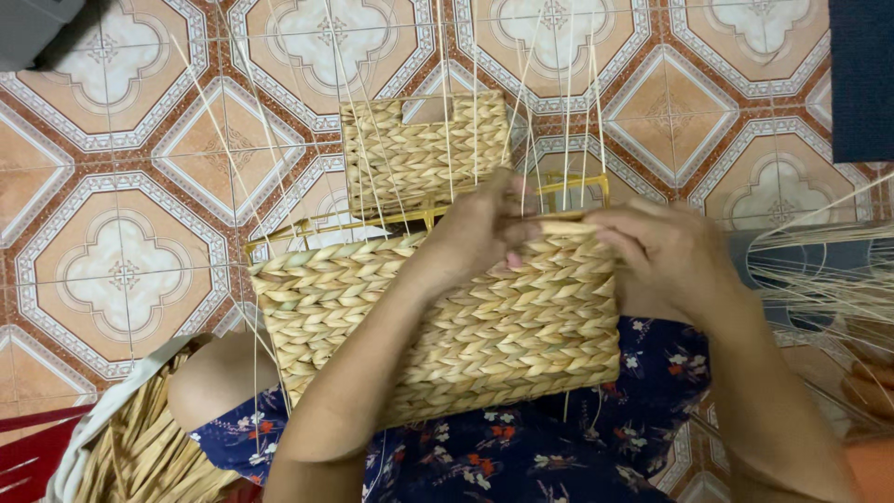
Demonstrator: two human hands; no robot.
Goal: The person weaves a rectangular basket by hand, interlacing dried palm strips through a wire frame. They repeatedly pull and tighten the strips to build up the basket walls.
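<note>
A half-woven basket (pixel 438 326) of pale plaited straw rests on the person's lap, its near wall facing up and its far wall (pixel 424 149) standing beyond, with a yellow frame (pixel 410 219) showing between them along the rim. The left hand (pixel 480 228) lies over the top edge of the near wall, fingers curled down onto the weave; whether its grip pinches a strand I cannot tell. The right hand (pixel 666 251) sits just right of it, its grip narrow around a flat straw strand (pixel 566 226) that runs between both hands at the rim. Thin upright stakes (pixel 568 93) rise from the frame past the hands and fan out toward the far side, crossing in front of the far wall. The floor (pixel 121 270) is patterned orange and white tile. At the near left, a sack of cut straw (pixel 140 447) lies beside the knee. At the right, a loose bundle of thin fibres (pixel 829 270) spreads out, close to the right forearm. A dark blue panel (pixel 861 74) fills the far right corner.
</note>
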